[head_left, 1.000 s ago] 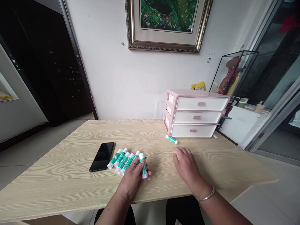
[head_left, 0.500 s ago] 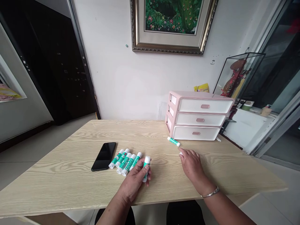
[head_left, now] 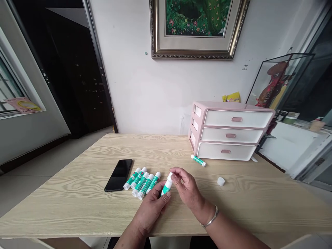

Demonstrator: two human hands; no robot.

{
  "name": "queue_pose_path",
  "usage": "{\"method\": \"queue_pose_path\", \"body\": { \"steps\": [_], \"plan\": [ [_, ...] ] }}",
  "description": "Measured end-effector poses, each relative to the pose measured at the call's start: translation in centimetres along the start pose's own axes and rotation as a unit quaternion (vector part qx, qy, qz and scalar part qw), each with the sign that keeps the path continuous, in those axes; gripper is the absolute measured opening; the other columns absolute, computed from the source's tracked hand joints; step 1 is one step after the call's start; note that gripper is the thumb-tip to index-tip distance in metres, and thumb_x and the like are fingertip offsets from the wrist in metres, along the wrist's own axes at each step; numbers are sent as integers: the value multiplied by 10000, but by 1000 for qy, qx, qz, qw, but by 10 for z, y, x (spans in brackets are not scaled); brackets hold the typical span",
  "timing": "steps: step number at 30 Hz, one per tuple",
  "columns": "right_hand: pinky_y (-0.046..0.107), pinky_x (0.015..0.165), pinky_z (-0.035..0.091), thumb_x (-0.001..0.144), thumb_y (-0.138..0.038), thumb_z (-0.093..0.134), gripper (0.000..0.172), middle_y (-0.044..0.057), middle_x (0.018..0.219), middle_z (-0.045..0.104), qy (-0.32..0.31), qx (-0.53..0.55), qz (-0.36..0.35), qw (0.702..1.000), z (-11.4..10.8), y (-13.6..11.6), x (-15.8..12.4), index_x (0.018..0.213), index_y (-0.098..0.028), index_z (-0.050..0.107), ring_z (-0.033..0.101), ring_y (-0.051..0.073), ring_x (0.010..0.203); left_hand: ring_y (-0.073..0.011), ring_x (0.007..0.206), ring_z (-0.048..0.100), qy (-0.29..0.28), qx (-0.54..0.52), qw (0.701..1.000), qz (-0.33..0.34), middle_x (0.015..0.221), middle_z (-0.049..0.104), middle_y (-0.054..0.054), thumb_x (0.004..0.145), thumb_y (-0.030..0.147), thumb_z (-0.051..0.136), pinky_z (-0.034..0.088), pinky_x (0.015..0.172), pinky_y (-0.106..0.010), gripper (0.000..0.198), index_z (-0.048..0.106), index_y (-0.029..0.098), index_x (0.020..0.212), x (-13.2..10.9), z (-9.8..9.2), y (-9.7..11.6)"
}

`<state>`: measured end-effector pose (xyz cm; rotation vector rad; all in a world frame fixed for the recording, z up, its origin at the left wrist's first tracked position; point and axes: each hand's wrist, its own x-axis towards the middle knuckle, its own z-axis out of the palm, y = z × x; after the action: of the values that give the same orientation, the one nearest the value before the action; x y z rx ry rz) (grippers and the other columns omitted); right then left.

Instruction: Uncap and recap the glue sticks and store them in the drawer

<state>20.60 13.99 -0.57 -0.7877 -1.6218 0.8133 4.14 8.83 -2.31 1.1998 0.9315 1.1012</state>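
Observation:
My left hand (head_left: 153, 211) is closed round the body of a green-and-white glue stick (head_left: 166, 186), held tilted just above the wooden table (head_left: 77, 204). My right hand (head_left: 188, 188) pinches the white top end of that same stick with its fingertips. Several more glue sticks (head_left: 142, 180) lie side by side to the left of my hands. Another glue stick (head_left: 198, 160) lies alone in front of the pink drawer unit (head_left: 230, 135). A small white cap (head_left: 220, 181) rests on the table to the right of my right hand.
A black phone (head_left: 118, 174) lies flat beside the row of sticks. The drawer unit has three shut drawers and stands at the back right of the table. A framed picture (head_left: 198, 29) hangs on the wall; a glass case (head_left: 280, 83) stands at the right.
My right hand left a white cap on the table at the right, then moved left onto the top of the stick in my left hand. The camera shifted slightly left.

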Motion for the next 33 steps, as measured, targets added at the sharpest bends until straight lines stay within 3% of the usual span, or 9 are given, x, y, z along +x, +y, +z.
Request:
{"method": "queue_pose_path", "body": {
  "steps": [7,14,19,23,27,30,33],
  "plan": [
    [287,774,572,1015,-354,606,221,54,998,752,0,-50,-41,998,-3,12,-6,1157,-220,709,699,175,871,-123,642,424,10,38,999,9,800,596,3,888,533,716,343,579,-247,539,656,228,1328,-3,0,7],
    [348,962,550,1048,-224,536,296,56,1160,728,-47,-94,-113,988,-10,2,-13,1306,-284,668,675,191,1085,-126,658,451,-13,7,1000,22,768,554,21,924,541,675,390,587,-242,572,586,228,1393,0,1,2],
    [410,1034,529,1045,-152,488,444,59,1260,715,-96,-135,-192,967,-11,-8,-11,1448,-320,565,634,211,1195,-95,604,376,14,-53,998,-2,739,525,38,845,493,773,312,543,-223,513,671,229,1272,-2,5,9],
    [449,1111,486,1032,-128,470,528,66,1386,669,-132,-144,-249,949,-9,-16,-13,1526,-315,469,598,217,1285,-103,614,381,28,-80,996,-14,694,501,36,817,473,769,309,549,-224,384,726,180,1062,-3,5,5],
    [456,1127,470,1029,-214,489,496,76,1428,634,-138,-139,-220,956,-10,-17,-20,1518,-293,478,573,239,1314,-103,575,381,34,-84,995,38,654,492,24,887,651,622,305,503,-226,492,656,165,815,-1,2,-9],
    [393,999,539,1027,-306,511,425,79,1343,667,-111,-117,-152,975,-11,-13,-21,1450,-283,545,623,236,1206,-98,505,379,50,-89,994,48,596,478,17,891,780,489,271,448,-231,647,611,170,717,1,1,-14],
    [344,877,553,1029,-340,517,346,73,1240,698,-88,-102,-109,985,-11,-7,-20,1360,-281,599,655,220,1092,-88,454,360,69,-105,991,34,534,442,21,871,801,481,236,424,-234,679,583,173,633,2,1,-12]
  ]
}}
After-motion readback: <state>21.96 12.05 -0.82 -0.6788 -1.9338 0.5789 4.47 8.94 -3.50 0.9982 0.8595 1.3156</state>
